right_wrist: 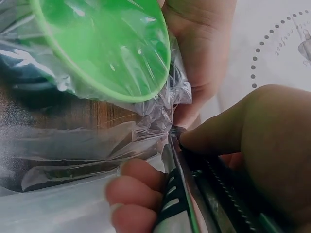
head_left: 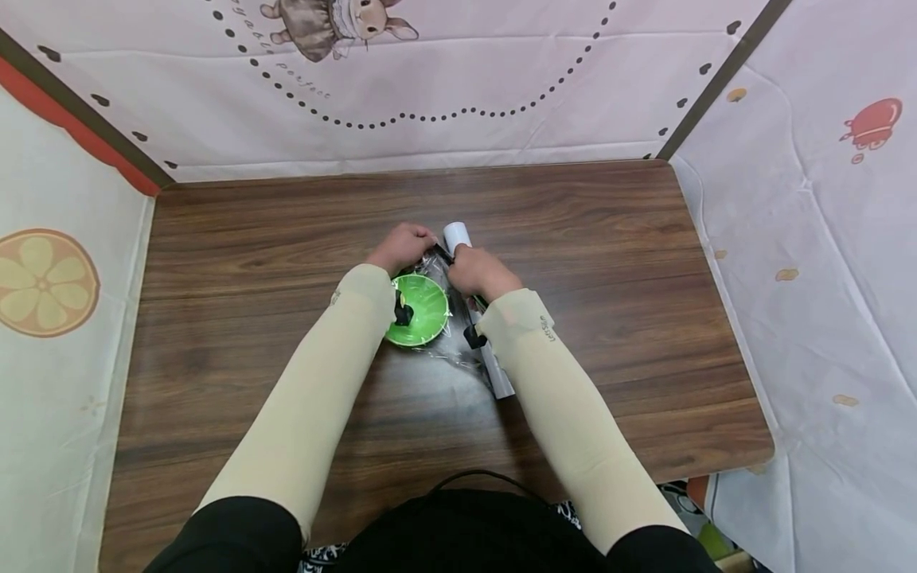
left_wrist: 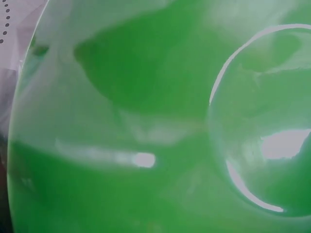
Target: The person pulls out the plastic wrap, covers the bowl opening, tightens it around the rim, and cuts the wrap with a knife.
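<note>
R hand (head_left: 481, 272) has its fingers curled firmly round a black-and-silver tool (right_wrist: 175, 191), thumb up near the tip; on my R wrist cam the tip sits right at a gathered bit of clear plastic (right_wrist: 158, 114). L hand (head_left: 403, 247) is opp. it w/ fingers bent in, pinching the plastic just past the bowl's rim as far as I can tell; fingertips partly hidden. The green bowl (head_left: 426, 306) is approx. mid-table, under the L wrist, w/ the plastic over it & spread to its R. My L wrist cam gets only bowl up close, no fingers. A white roll (head_left: 457, 232) lies at a slant R of the bowl, running under the R hand, both ends poking out. All on a brown wood table (head_left: 609, 318); patterned cloth (head_left: 444, 79) behind. Cream sleeves (head_left: 304, 414) on both forearms.
</note>
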A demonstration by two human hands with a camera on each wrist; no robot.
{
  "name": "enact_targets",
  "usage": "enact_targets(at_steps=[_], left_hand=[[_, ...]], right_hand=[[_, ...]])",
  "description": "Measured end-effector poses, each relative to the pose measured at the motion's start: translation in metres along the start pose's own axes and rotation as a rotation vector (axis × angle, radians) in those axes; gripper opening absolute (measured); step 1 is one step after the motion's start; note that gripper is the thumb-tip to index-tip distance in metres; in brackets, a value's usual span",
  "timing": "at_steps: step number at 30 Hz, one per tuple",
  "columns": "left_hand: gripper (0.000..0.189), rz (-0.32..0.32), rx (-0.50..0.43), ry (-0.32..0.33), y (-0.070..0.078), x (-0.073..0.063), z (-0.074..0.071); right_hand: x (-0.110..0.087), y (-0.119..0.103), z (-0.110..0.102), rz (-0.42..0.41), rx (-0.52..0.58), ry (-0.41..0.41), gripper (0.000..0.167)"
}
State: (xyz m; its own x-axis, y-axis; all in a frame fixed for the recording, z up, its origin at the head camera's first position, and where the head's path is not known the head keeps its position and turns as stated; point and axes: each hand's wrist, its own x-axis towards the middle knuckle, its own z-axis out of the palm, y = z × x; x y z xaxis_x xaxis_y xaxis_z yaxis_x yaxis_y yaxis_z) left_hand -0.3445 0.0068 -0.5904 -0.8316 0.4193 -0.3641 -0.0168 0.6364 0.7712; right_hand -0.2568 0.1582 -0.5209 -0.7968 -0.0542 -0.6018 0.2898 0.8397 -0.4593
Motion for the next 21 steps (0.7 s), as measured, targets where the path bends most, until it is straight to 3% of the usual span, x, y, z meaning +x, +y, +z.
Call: enact_targets(at_steps=[9,21], left_hand=[[0.028,0.022,0.035,-0.029,0.0005,-0.0003,-0.0008],[0.027,0.019,-0.067,-0.04,0.0018,-0.0019,0.0028]], right_hand=[[0.0021,0.0006,0.0015,0.006,-0.022,0.002,0.031],[0.0048,-0.0048,0.0003,0.021,-0.091,-0.021,0.022]])
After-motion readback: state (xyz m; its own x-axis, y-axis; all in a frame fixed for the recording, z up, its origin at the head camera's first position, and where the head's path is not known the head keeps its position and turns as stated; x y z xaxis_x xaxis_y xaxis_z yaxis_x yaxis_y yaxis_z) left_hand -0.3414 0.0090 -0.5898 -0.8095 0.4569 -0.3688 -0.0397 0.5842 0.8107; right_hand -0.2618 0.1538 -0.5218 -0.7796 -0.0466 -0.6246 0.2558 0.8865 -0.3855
